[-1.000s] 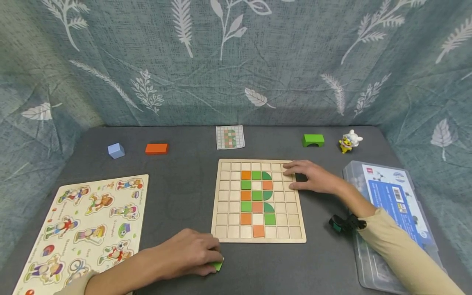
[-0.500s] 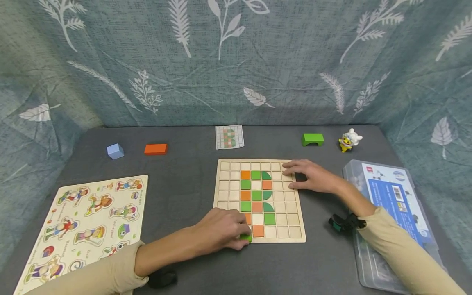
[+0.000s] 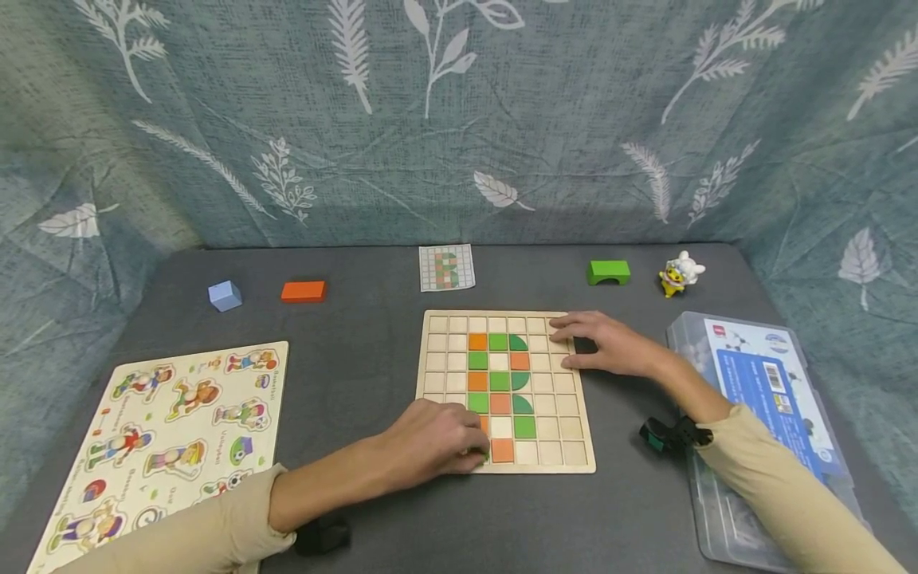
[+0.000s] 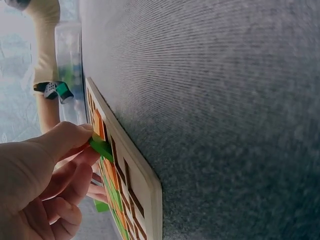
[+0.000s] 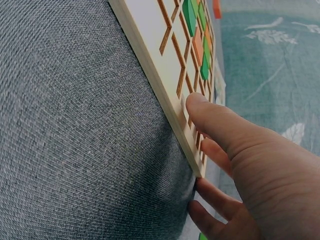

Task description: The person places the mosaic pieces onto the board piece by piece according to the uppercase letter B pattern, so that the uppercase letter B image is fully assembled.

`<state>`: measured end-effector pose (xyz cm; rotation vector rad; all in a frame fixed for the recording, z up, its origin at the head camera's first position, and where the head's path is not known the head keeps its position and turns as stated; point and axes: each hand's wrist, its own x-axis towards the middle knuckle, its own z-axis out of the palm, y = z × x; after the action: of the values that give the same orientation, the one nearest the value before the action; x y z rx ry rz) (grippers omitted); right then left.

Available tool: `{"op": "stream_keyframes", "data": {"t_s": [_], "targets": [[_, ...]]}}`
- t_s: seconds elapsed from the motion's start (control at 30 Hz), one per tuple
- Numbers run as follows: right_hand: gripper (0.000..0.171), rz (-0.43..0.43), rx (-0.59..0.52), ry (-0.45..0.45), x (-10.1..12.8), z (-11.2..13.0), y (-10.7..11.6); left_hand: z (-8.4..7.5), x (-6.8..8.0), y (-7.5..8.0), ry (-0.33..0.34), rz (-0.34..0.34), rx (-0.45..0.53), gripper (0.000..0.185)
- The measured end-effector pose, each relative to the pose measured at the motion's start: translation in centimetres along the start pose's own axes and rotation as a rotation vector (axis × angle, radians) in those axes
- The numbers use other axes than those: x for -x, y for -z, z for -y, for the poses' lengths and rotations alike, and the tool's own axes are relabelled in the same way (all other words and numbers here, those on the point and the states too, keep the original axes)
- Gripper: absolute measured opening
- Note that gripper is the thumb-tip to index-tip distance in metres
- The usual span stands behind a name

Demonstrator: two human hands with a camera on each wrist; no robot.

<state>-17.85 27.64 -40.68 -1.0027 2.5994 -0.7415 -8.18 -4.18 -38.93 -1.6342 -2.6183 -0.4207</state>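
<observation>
My left hand [image 3: 433, 440] is at the near edge of the wooden grid board [image 3: 549, 453]. In the left wrist view its thumb and fingers pinch a green square tile [image 4: 101, 148], which sits tilted at a cell in the nearest row, beside an orange tile [image 3: 503, 450]. My right hand [image 3: 608, 343] rests on the board's right edge near the far corner, fingers spread and relaxed. Orange, green and pale square tiles fill the middle columns, along with green quarter-round tiles [image 3: 520, 380]. The left fingers cover part of the lower tiles in the head view.
Behind the board lies a printed pattern card [image 3: 447, 267]. A picture puzzle board [image 3: 166, 430] is at left, a clear plastic box [image 3: 770, 414] at right. Along the back stand a blue block [image 3: 225, 296], an orange block [image 3: 304, 292], a green arch block [image 3: 608, 272] and a small figurine [image 3: 680, 275].
My left hand has carried the green tile from the table left of the board rightward onto the board's nearest row, where it has lowered. The right hand has stayed still.
</observation>
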Motion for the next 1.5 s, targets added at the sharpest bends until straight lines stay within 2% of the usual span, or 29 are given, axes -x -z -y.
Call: {"op": "stream_keyframes", "data": {"t_s": [0.13, 0.27, 0.33, 0.4, 0.5, 0.57, 0.73, 0.87, 0.97, 1.07, 1.33, 1.5], "targets": [[0.039, -0.006, 0.002, 0.004, 0.1, -0.1, 0.1, 0.0, -0.2, 0.0, 0.012, 0.016, 0.025, 0.009], [0.039, -0.006, -0.002, 0.004, 0.1, -0.1, 0.0, 0.0, 0.2, 0.6, 0.072, 0.155, 0.100, 0.005], [0.039, -0.003, -0.006, 0.004, 0.1, -0.1, -0.1, 0.0, 0.8, 1.1, 0.132, 0.230, 0.170, 0.006], [0.039, -0.002, -0.009, 0.008, 0.1, -0.1, -0.2, 0.3, 1.7, 1.8, 0.191, 0.257, 0.253, 0.010], [0.039, -0.008, -0.007, 0.014, 0.1, -0.2, -0.1, 1.1, 3.8, 2.9, 0.278, 0.230, 0.330, 0.013], [0.039, -0.010, -0.008, 0.017, 0.0, -0.2, 0.0, 1.7, 5.7, 3.7, 0.331, 0.207, 0.342, 0.015], [0.040, -0.003, -0.009, 0.008, -0.1, -0.1, 0.2, 2.3, 10.2, 4.6, 0.406, 0.151, 0.249, 0.020], [0.039, -0.002, 0.001, 0.002, 0.0, -0.1, 0.1, 1.9, 12.6, 4.5, 0.443, 0.127, 0.207, 0.021], [0.039, 0.001, 0.000, 0.002, 0.0, 0.0, 0.0, 1.5, 13.6, 4.2, 0.466, 0.122, 0.211, 0.022], [0.040, 0.004, -0.006, 0.002, 0.0, 0.1, 0.0, 1.3, 14.0, 3.9, 0.455, 0.114, 0.183, 0.025], [0.040, 0.002, -0.013, 0.001, -0.1, 0.0, -0.1, 0.9, 14.2, 3.2, 0.457, 0.170, 0.129, 0.030], [0.040, -0.004, -0.010, 0.000, 0.0, 0.0, -0.2, 0.9, 14.2, 3.2, 0.459, 0.164, 0.131, 0.029]]}}
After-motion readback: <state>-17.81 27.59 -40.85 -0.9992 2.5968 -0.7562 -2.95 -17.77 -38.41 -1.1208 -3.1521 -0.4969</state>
